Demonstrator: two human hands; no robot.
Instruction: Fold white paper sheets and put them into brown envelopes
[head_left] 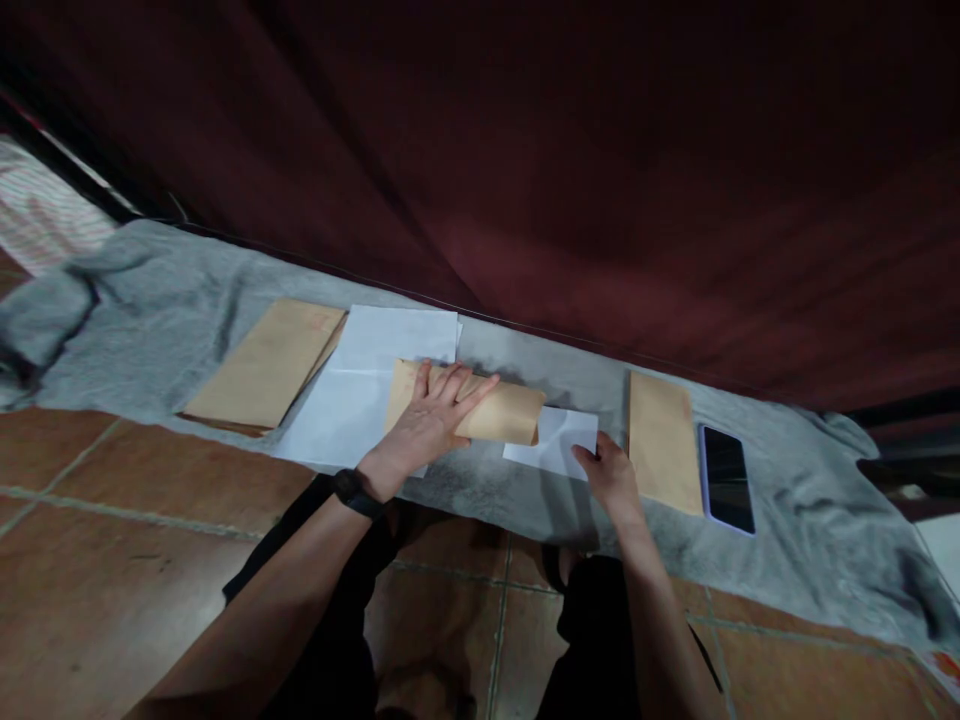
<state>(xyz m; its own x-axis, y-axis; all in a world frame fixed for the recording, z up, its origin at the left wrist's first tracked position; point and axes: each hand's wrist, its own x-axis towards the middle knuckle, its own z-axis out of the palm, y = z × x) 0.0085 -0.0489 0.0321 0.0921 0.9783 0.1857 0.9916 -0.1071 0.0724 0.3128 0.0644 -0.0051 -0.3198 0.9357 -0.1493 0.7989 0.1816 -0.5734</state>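
Observation:
My left hand is spread across a brown paper envelope, fingers over its top and thumb at the near edge, gripping it. My right hand pinches the right edge of a folded white sheet of paper between thumb and fingers. The sheet's left end meets the envelope's right end and is partly covered there; I cannot tell whether any of it is inside. Under and left of the envelope lie larger white sheets.
A stack of brown envelopes lies at the left. At the right are another brown envelope and a phone. All rest on a grey cloth over a narrow bench. Behind it hangs a dark red curtain.

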